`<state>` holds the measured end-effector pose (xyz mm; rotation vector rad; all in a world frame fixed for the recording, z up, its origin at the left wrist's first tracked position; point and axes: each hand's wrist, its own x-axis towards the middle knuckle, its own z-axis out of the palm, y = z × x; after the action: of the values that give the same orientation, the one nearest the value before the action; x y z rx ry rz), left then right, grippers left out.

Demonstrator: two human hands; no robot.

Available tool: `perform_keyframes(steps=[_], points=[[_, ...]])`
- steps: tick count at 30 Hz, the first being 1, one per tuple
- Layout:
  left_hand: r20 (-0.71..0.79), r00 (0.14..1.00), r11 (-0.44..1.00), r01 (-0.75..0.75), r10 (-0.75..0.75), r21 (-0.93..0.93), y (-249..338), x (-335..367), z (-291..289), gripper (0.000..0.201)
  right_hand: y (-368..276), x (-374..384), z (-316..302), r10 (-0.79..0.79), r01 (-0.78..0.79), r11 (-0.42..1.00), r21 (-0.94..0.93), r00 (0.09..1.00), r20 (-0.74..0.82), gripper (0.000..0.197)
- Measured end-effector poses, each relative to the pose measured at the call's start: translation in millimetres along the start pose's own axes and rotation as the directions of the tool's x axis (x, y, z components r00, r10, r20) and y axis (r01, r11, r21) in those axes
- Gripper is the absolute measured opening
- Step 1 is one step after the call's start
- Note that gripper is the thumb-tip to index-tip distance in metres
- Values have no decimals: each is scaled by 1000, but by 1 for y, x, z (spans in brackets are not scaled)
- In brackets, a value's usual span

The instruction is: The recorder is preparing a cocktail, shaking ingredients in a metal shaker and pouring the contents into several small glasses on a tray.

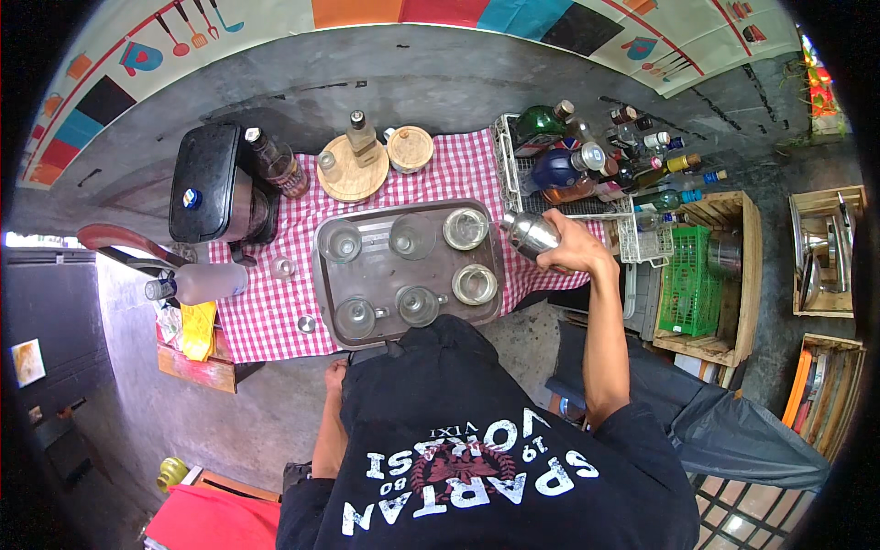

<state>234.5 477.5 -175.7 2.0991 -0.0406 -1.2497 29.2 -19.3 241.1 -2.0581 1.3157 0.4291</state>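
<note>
My right hand (573,246) is closed around a metal cocktail shaker (532,236), tipped on its side with its narrow end toward the tray's right rim. Beside that end stands a glass (465,229) with pale contents, and a similar glass (475,284) is in front of it. The brown serving tray (380,270) also bears an empty-looking glass (341,241), another glass (411,236) and two handled glass mugs (356,318). My left hand (336,373) is low beside the table's front edge, its fingers curled and partly hidden; whatever they hold, if anything, does not show.
A red checked cloth (266,316) covers the table. At its left are a black dispenser (209,188), a frosted bottle (211,282) and a small jigger (306,324). A round wooden board (353,174) lies behind the tray. Bottles crowd a white wire rack (509,165) at right.
</note>
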Motion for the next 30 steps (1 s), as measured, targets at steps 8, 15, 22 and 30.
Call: perform_keyframes(steps=[8, 15, 22, 30], points=[[-10, 1000, 1000, 28, -28, 10, 1, -1, 0, 27, -3, -1, -1, -5, 5, 1000, -14, 1000, 2, 86], [-14, 1000, 1000, 28, -28, -4, 13, -9, -2, 26, -5, -1, -2, 11, -11, 1000, 7, 1000, 25, 87], [-21, 998, 998, 60, -60, 4, 29, -17, -1, 23, -2, 1, -1, 6, -7, 1000, 18, 999, 32, 90], [12, 1000, 993, -1, 3, -119, -4, -2, -3, 23, -3, 4, 1, -23, 23, 999, -24, 1000, 16, 84]])
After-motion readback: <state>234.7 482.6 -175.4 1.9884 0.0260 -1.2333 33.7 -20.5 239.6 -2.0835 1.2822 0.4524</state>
